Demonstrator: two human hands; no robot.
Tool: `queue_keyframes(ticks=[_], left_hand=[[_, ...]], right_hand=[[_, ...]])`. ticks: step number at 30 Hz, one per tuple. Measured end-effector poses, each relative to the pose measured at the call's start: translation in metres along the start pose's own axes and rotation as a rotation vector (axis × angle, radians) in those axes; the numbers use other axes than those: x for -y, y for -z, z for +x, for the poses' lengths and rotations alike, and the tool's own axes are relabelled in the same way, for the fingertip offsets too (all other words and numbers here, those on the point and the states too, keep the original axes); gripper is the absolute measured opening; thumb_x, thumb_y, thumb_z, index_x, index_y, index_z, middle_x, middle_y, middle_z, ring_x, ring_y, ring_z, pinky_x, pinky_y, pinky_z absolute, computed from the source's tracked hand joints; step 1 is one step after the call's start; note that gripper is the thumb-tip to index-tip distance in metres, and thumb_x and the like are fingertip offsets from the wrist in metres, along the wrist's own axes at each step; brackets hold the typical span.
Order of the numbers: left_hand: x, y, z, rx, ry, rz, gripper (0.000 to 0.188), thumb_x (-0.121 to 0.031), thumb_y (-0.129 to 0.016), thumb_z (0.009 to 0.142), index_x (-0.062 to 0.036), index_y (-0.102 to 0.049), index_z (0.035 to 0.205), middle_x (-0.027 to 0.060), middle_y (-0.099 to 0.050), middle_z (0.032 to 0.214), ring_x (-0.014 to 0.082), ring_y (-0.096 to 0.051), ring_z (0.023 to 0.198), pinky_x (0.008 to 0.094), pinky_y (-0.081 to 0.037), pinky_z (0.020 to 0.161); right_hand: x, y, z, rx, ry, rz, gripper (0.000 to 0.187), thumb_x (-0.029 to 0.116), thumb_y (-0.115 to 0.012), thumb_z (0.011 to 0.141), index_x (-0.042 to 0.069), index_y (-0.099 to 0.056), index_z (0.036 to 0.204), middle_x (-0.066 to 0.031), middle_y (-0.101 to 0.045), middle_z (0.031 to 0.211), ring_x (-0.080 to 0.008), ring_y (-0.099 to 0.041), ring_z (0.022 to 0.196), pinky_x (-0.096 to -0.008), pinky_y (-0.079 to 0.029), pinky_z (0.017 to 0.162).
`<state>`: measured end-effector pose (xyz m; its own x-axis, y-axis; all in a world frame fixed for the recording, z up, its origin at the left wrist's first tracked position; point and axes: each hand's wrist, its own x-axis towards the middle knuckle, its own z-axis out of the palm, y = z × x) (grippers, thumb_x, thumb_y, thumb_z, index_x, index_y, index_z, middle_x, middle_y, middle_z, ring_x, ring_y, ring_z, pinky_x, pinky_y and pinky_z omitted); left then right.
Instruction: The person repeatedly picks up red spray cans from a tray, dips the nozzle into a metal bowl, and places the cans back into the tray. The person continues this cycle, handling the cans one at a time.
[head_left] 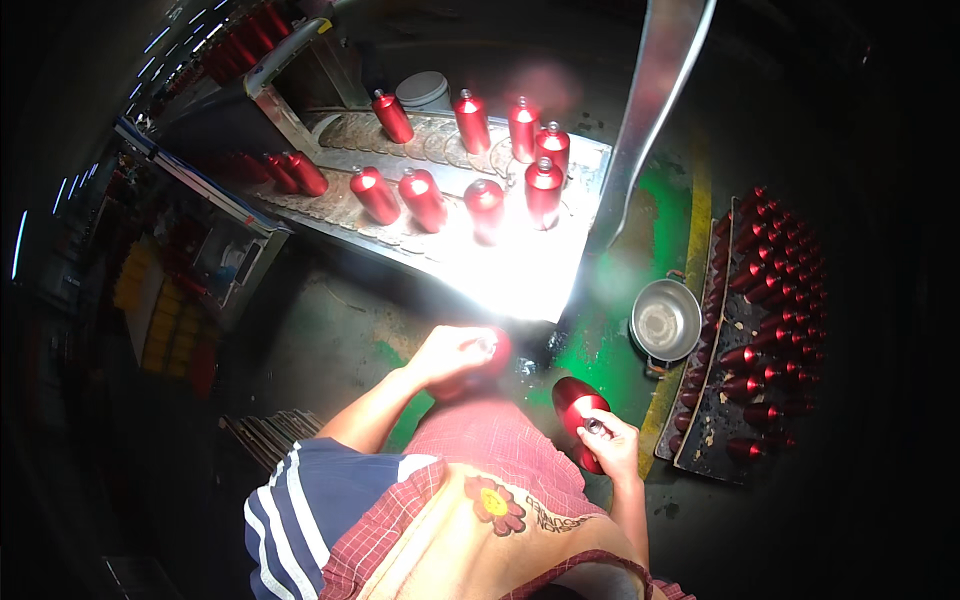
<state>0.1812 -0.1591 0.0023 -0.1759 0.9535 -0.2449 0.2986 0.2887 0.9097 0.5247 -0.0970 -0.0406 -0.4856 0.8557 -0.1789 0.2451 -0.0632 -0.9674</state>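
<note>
My left hand [455, 355], closed around the neck end of a shiny red metal bottle [500, 352], is just in front of the conveyor's bright near end. Part of that bottle is hidden under the hand. Lower and to the right, my right hand [615, 440] grips another red bottle [578, 400] by its dark neck. More red shows below those fingers; whether it is a second bottle I cannot tell. Beyond my hands, several red bottles stand upright on the conveyor [410, 245], among them one bottle [543, 190] near its right end.
A metal pot [665, 318] with two handles stands on the floor at the right. Beside it, a rack [712, 420] carries many rows of red bottles. A white bucket [424, 92] is behind the conveyor. A metal post [655, 110] rises at the conveyor's right end.
</note>
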Motion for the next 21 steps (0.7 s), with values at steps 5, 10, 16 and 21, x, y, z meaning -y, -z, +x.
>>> queue_keyframes(ticks=[5, 10, 16, 21], left_hand=[[0.049, 0.153, -0.03, -0.257, 0.277, -0.328, 0.016, -0.005, -0.07, 0.086, -0.0046, -0.07, 0.102, -0.0051, -0.055, 0.065, 0.002, -0.044, 0.05, 0.0193, -0.035, 0.047], [0.099, 0.326, -0.027, -0.355, 0.276, -0.332, 0.02, -0.001, -0.072, 0.084, -0.0036, -0.07, 0.104, -0.0048, -0.055, 0.063, 0.002, -0.045, 0.049, 0.02, -0.034, 0.045], [0.145, 0.507, 0.005, -0.437, 0.127, -0.194, 0.024, -0.002, -0.072, 0.083, -0.0059, -0.071, 0.107, -0.0075, -0.054, 0.065, -0.0008, -0.044, 0.053, 0.0181, -0.034, 0.048], [0.164, 0.597, 0.021, -0.574, 0.092, -0.294, 0.02, 0.003, -0.069, 0.084, -0.0058, -0.069, 0.103, -0.0066, -0.056, 0.069, -0.001, -0.046, 0.055, 0.0178, -0.033, 0.047]], right_hand=[[0.06, -0.127, 0.094, 0.322, -0.078, -0.178, 0.032, 0.013, -0.079, 0.078, 0.009, -0.073, 0.11, -0.0091, -0.074, 0.098, -0.0105, -0.067, 0.082, -0.0268, -0.054, 0.078], [0.125, -0.295, 0.2, 0.465, -0.063, -0.204, 0.033, 0.02, -0.078, 0.08, 0.009, -0.073, 0.11, -0.0092, -0.074, 0.093, -0.0095, -0.065, 0.079, -0.0271, -0.053, 0.078], [0.209, -0.473, 0.323, 0.395, -0.028, -0.142, 0.032, 0.018, -0.078, 0.08, 0.009, -0.071, 0.111, -0.0025, -0.069, 0.08, -0.0066, -0.058, 0.073, -0.0249, -0.051, 0.072], [0.243, -0.57, 0.423, 0.323, 0.079, -0.107, 0.025, 0.005, -0.075, 0.079, 0.004, -0.071, 0.104, 0.0069, -0.053, 0.07, -0.0032, -0.046, 0.064, -0.0202, -0.042, 0.06]])
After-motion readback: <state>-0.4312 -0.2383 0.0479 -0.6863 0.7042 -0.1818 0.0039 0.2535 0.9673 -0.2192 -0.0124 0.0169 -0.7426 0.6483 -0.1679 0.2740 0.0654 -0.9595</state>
